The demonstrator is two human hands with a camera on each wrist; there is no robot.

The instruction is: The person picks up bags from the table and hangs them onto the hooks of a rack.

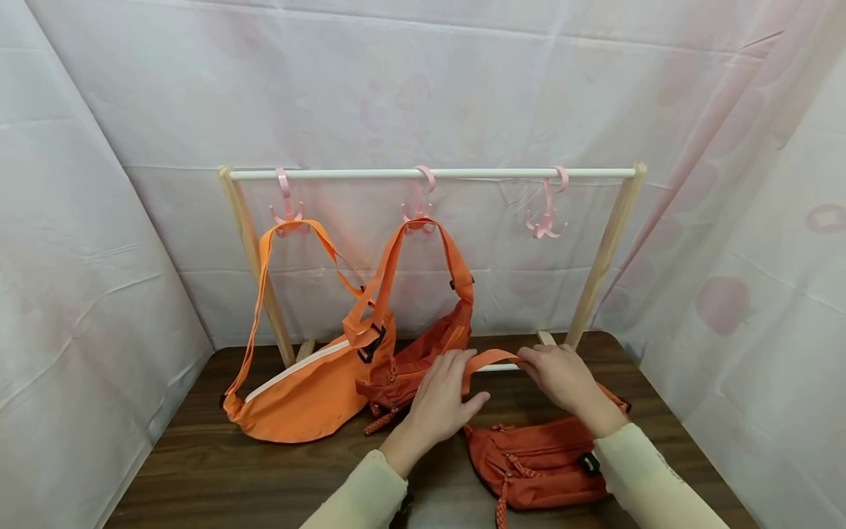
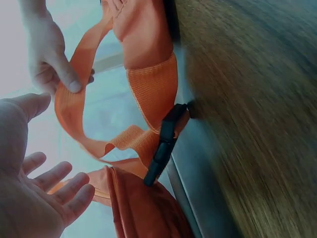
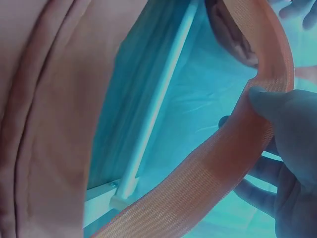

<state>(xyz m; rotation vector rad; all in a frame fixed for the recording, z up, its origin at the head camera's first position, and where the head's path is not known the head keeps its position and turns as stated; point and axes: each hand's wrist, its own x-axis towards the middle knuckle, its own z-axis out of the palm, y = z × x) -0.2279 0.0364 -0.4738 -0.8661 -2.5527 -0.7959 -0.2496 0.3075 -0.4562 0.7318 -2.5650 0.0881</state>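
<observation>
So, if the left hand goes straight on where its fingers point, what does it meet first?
The left hand would probably first meet the rust-orange waist bag hung on the middle pink hook; depth between them is hard to judge.

Open room surrounds the right pink hook, between the middle hook and the right post. Farther left, the light orange bag and the hanging rust bag crowd together, overlapping in the head view; a strap bridges the gap between the hands, and a red bag blocks the counter below
</observation>
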